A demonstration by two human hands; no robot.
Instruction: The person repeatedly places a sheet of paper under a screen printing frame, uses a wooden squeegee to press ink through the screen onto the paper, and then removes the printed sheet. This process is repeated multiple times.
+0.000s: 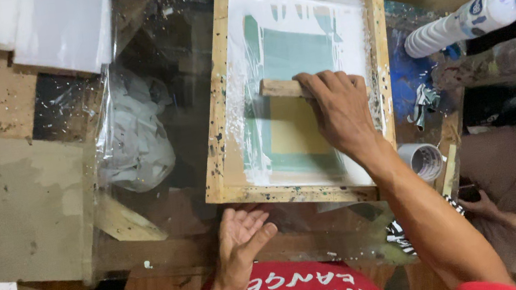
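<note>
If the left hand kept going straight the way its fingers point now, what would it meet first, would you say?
The left hand points up the picture, fingertips near the wooden screen frame. Its near rail would likely come first, though depth is hard to judge.

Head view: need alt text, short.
Seen from above, a person's right hand grips a wooden squeegee on the white-inked mesh of a wooden screen-printing frame, while the left hand rests open, palm up, at the frame's near edge. A white spray bottle lies to the right.
</note>
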